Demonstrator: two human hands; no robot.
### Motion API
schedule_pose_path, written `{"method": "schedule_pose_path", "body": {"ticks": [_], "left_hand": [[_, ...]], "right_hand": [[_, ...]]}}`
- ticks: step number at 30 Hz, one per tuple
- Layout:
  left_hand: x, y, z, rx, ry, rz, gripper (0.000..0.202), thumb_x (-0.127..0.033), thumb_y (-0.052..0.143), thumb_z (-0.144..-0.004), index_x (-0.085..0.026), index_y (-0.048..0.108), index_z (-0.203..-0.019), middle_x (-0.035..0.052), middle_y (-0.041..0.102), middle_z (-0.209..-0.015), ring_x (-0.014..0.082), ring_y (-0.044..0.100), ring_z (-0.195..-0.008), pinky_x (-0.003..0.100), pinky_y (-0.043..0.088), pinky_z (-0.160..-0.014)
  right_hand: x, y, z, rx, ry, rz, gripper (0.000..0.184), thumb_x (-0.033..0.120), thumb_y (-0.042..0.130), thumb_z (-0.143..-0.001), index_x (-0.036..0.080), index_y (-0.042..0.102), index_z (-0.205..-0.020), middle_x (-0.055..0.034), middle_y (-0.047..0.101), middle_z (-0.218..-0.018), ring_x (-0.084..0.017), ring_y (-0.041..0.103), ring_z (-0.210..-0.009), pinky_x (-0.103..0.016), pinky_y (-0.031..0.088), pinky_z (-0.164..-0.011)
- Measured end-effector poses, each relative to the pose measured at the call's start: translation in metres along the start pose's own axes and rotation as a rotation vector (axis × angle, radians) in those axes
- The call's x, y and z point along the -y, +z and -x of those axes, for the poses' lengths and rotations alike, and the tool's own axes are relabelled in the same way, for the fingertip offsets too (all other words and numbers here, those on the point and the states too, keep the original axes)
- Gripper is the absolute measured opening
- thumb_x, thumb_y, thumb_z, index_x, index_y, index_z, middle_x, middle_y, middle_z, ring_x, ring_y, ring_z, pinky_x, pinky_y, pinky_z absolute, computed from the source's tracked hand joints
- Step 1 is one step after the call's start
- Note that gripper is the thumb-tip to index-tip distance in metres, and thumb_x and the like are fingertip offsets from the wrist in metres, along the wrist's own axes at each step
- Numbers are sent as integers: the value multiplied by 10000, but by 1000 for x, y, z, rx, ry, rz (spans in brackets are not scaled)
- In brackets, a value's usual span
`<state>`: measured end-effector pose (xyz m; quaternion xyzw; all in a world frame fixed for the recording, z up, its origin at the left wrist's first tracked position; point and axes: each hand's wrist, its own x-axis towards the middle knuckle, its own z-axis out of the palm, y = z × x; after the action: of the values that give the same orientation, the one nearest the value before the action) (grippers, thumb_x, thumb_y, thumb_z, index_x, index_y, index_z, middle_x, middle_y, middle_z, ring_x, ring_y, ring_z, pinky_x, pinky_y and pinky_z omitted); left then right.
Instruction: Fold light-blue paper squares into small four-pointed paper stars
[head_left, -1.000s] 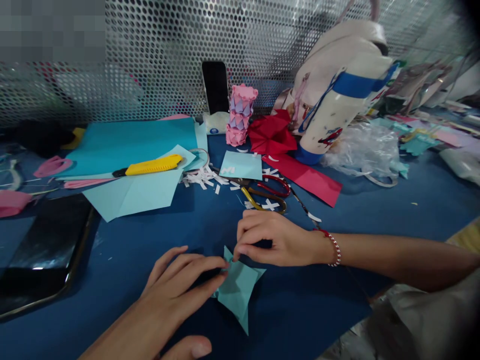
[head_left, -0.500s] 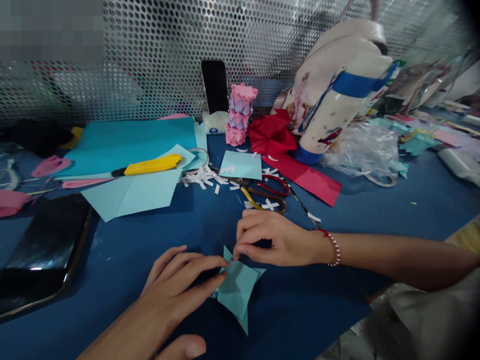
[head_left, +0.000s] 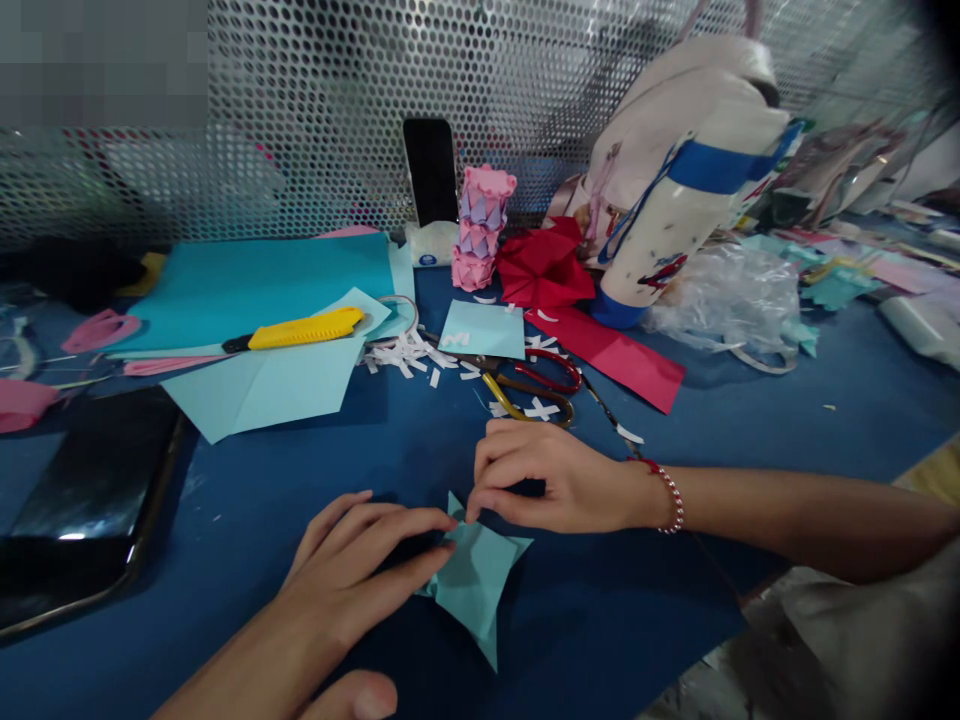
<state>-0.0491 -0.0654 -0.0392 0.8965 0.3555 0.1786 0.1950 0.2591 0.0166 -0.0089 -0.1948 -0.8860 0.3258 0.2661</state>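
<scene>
A folded light-teal paper piece (head_left: 474, 580) with pointed corners lies on the blue table near its front edge. My left hand (head_left: 356, 560) rests at its left side, fingers stretched out, the index and middle fingertips pressing on the paper and the thumb well apart. From the right, my right hand (head_left: 540, 478) pinches at the paper's upper point, thumb and index finger together; the fingertips partly hide the fold there. A red-and-silver beaded bracelet (head_left: 671, 497) circles the right wrist.
Beyond my hands lie scissors (head_left: 517, 405), white paper scraps (head_left: 405, 355), a teal square (head_left: 484, 330), a red strip (head_left: 611, 358) and a yellow cutter knife (head_left: 306, 329). A tumbler (head_left: 679, 210), pink paper column (head_left: 480, 230) and upright phone (head_left: 430, 172) stand behind. A large phone (head_left: 82, 500) lies left.
My left thumb has shifted slightly to the left. Both hands otherwise stay in place on the teal paper.
</scene>
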Motion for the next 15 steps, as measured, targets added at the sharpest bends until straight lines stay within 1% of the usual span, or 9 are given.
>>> {"method": "schedule_pose_path", "body": {"ticks": [4,8,11,15], "left_hand": [[-1,0,-2,17,-23,48,770,-895,222,-1072,-442,628,-1543,-3,709,-1533,312,636,-1365,512,173,-1354],[1,0,-4,15,-15,68,726,-866,216,-1091,-476,597,-1570,-23,713,-1539,309,637,-1367,492,133,-1345],[1,-1,-5,17,-10,78,702,-856,227,-1097,-496,567,-1593,-37,718,-1536,302,639,-1362,474,132,-1339],[0,-3,-4,24,-18,91,717,-850,217,-1102,-473,585,-1588,-21,709,-1549,301,635,-1374,479,164,-1343]], "right_hand": [[0,1,0,-6,-4,-6,328,282,579,-1171,176,839,-1002,-39,763,-900,-162,594,-846,-313,463,-799],[-1,1,0,-14,-16,-3,311,254,590,-1161,166,841,-999,-33,755,-888,-157,589,-837,-310,460,-791],[-1,1,0,-18,-20,-4,302,247,595,-1156,172,838,-996,-29,753,-889,-156,589,-839,-309,463,-789],[-1,1,0,-21,-29,0,298,242,599,-1155,167,840,-997,-31,750,-887,-155,589,-838,-310,462,-786]]}}
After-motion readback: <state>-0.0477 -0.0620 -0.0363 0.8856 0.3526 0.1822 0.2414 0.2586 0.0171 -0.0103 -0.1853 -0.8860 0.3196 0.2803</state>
